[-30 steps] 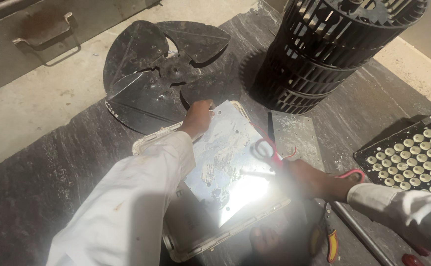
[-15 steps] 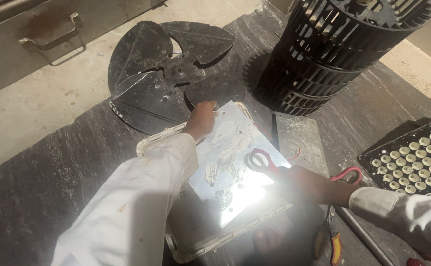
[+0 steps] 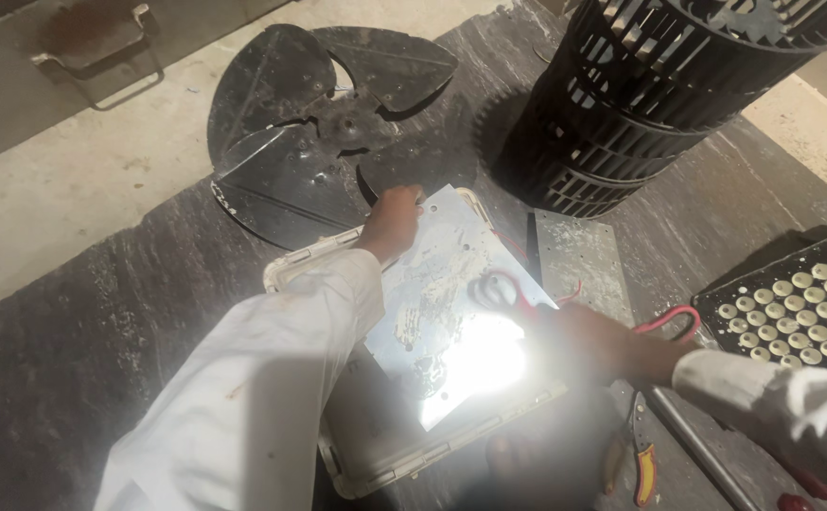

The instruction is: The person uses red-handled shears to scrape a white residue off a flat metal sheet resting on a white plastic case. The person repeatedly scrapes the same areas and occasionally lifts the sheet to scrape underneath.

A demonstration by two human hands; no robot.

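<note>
My left hand (image 3: pixel 393 220) grips the far edge of a shiny metal plate (image 3: pixel 437 312), which lies tilted in a white plastic casing (image 3: pixel 357 484). A bright glare covers the plate's near part. Red scissor-like handle loops (image 3: pixel 494 289) rest on the plate. My right hand (image 3: pixel 612 343) is blurred at the plate's right edge, with a red loop (image 3: pixel 671 317) showing just behind it. The glare and blur hide what its fingers hold.
A black fan blade (image 3: pixel 319 123) lies beyond the plate and a black blower wheel (image 3: pixel 659 95) stands at the far right. A small speckled metal sheet (image 3: pixel 579 251), a black panel of pale round buttons (image 3: pixel 801 303), pliers (image 3: pixel 639 459) and a metal rod (image 3: pixel 702 449) lie to the right.
My left hand has stayed on the plate's far edge. My right hand has barely shifted. The view has drifted slightly.
</note>
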